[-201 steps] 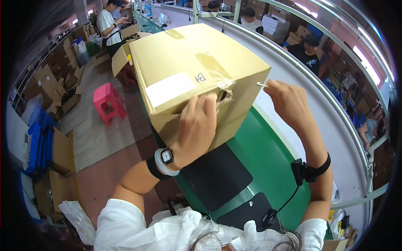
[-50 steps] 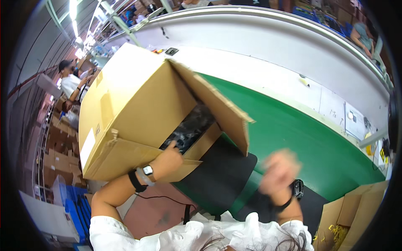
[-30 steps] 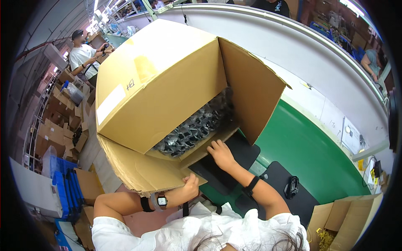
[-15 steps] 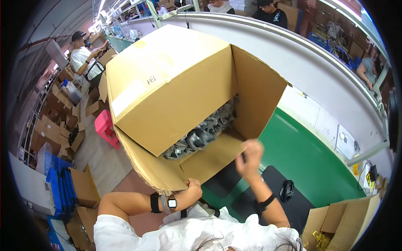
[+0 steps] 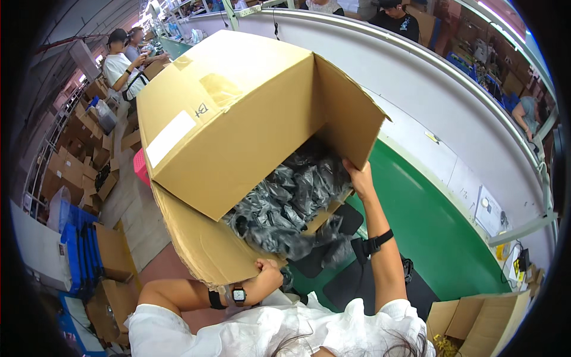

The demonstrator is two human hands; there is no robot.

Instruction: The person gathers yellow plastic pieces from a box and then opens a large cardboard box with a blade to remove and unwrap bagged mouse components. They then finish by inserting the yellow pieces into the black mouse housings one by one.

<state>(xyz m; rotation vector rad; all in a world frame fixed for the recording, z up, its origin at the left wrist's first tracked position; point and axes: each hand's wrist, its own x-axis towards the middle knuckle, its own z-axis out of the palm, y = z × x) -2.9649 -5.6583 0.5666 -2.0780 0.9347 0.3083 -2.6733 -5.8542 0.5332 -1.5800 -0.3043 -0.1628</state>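
Observation:
A large cardboard box [image 5: 256,131] is tipped toward me, its open mouth facing down over the green table. Many dark items in clear plastic bags [image 5: 285,205] fill the mouth, and some are tumbling out past the lower edge, blurred. My left hand [image 5: 269,275] is closed on the edge of the near-left flap. My right hand [image 5: 360,179] grips the lower edge of the right flap [image 5: 351,113], fingers partly hidden behind it. Below the falling bags lie black mats [image 5: 339,291].
The green tabletop [image 5: 428,208] runs along a white partition [image 5: 464,131]. A small black device [image 5: 407,269] rests on a mat. At the lower right stands an open carton [image 5: 476,321] with yellow pieces. Left of me are a pink stool [image 5: 141,166] and blue crates [image 5: 83,256]. People work farther off.
My right hand has moved up and taken hold of the right flap. The box has tilted further, and the bagged items have slid forward, some spilling out.

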